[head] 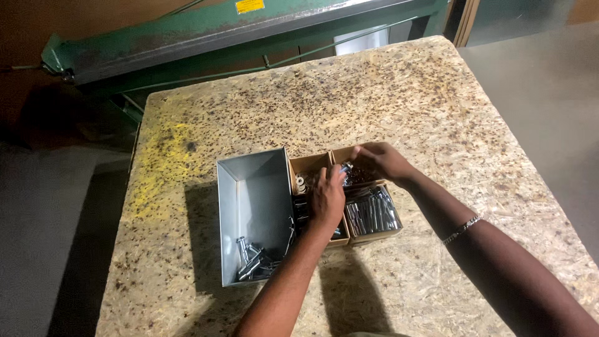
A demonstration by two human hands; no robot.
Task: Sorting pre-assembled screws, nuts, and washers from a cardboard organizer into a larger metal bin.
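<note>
My left hand (pixel 327 196) hovers over the small cardboard boxes and holds a small metal part (pixel 342 170) at its fingertips. My right hand (pixel 380 160) reaches into the far right cardboard box (pixel 341 153), fingers curled among small dark metal pieces (pixel 360 176); what it grips is hidden. The far left box (pixel 306 163) holds several silver washers (pixel 301 183). A near box (pixel 374 236) is full of shiny metal sleeves (pixel 373 212). A grey sheet-metal bin (pixel 249 187) stands left of the boxes, with several assembled bolts (pixel 256 262) at its near end.
Everything sits on a chipboard table (pixel 405 93) with a yellow stain (pixel 165 146) at its left. A green metal machine (pixel 206 34) stands beyond the table's far edge. Grey floor (pixel 543 68) lies to the right.
</note>
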